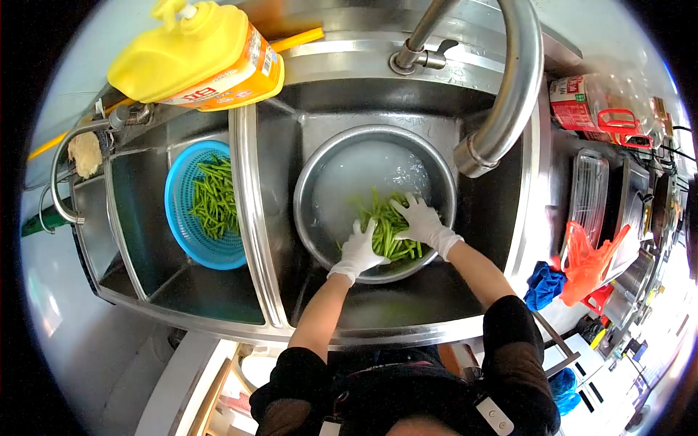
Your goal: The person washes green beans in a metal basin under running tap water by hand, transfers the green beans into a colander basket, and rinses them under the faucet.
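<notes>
Green beans point(384, 231) between converging forearms
Left hand point(360, 251) and right hand point(424, 224), fingers splayed apart, touch either side; basin point(374, 131) around both.

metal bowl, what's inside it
The metal bowl holds cloudy water and green beans, with the left hand and right hand at them. Its bottom under the beans is covered.

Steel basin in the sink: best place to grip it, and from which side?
Likely the rim of the steel basin, left and right, both hands from above: it's round, open side up, no handle visible. I'd keep the right grip toward the near side; the faucet spout hangs by the far right. Lift level: it holds water and green beans.
</notes>
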Available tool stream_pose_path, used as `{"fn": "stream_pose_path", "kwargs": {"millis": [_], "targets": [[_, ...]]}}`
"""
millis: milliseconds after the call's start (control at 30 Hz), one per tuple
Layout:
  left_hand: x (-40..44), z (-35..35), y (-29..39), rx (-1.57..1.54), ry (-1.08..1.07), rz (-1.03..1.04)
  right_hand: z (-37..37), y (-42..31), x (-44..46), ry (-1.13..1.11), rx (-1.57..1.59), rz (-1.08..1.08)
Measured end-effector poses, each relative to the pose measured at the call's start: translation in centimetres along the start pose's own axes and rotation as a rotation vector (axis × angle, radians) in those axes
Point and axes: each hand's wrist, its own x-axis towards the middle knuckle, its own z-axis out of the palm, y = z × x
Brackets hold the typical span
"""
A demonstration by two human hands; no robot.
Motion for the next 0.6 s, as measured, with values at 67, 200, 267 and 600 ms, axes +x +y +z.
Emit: {"fn": "stream_pose_path", "kwargs": {"millis": [67,200,267,600], "targets": [[0.7,1.5,-0.3,-0.163,0.048,-0.026,1.4,-0.2,-0.1,0.045,0.243,0.116],[1.4,3.1,-0.6,-0.494,0.095,-0.051,4.3,-0.1,0.6,0.158,0.730,0.270],[1.7,3.2,-0.7,-0.738,0.102,-0.033,4.7,0.2,0.9,0.149,0.928,0.281],[0.3,0.0,0.3,-0.977,0.195,0.141,-0.6,-1.9,-1.5,0.112,1.317,0.288]]}}
